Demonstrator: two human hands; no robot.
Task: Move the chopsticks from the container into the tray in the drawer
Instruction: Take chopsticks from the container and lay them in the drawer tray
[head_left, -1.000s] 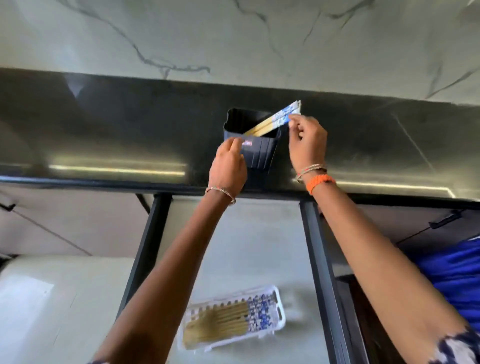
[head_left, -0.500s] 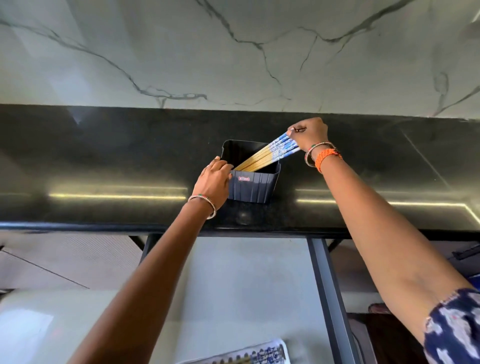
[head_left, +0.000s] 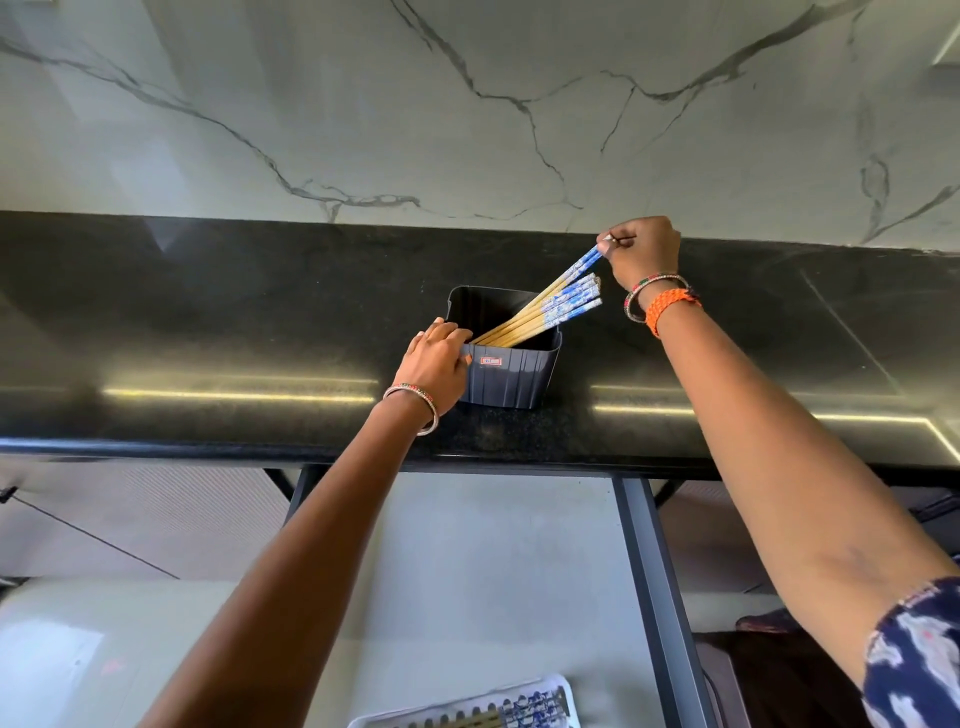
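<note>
A dark square container (head_left: 511, 379) stands on the black countertop (head_left: 208, 322). Several wooden chopsticks (head_left: 550, 309) with blue patterned ends lean out over its right rim. My right hand (head_left: 641, 252) pinches the blue end of one chopstick (head_left: 584, 262) and holds it raised above the others. My left hand (head_left: 434, 364) grips the container's left front corner. At the bottom edge of the view, the white tray (head_left: 467, 714) in the open drawer (head_left: 493, 571) holds several chopsticks.
A white marble wall with dark veins rises behind the countertop. Dark metal frame bars (head_left: 657, 587) flank the drawer on both sides. A pale floor shows at lower left.
My right hand has moved up and to the right, drawing one chopstick away from the bundle. The view has tilted up, so less of the tray shows. My left hand stays on the container.
</note>
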